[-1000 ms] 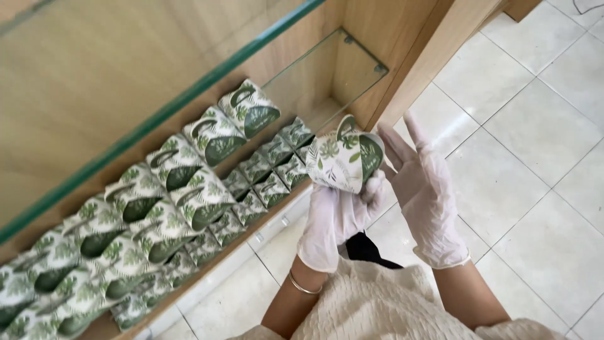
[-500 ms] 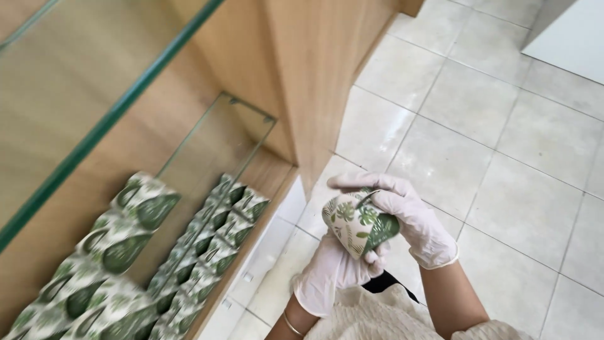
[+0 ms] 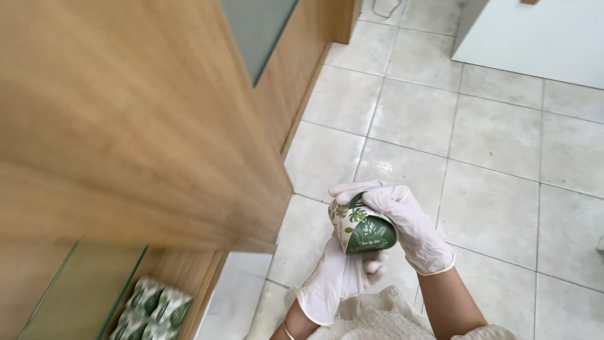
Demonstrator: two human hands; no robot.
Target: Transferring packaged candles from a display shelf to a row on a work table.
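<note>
Both of my hands wear white gloves and hold a small round package (image 3: 360, 228) with a white and green leaf pattern, above the tiled floor. My left hand (image 3: 336, 278) supports it from below. My right hand (image 3: 402, 221) wraps over its top and right side. The package is held close to my body, to the right of a wooden cabinet (image 3: 145, 119).
Inside the cabinet at lower left, behind a glass shelf (image 3: 82, 289), lie more packages (image 3: 151, 305) of the same leaf pattern. Pale floor tiles (image 3: 491, 145) spread to the right. A white cabinet or wall panel (image 3: 541, 38) stands at the upper right.
The view has swung right and away from the shelves. Both hands have brought the package down from the shelf to my front, and the right hand has closed over it.
</note>
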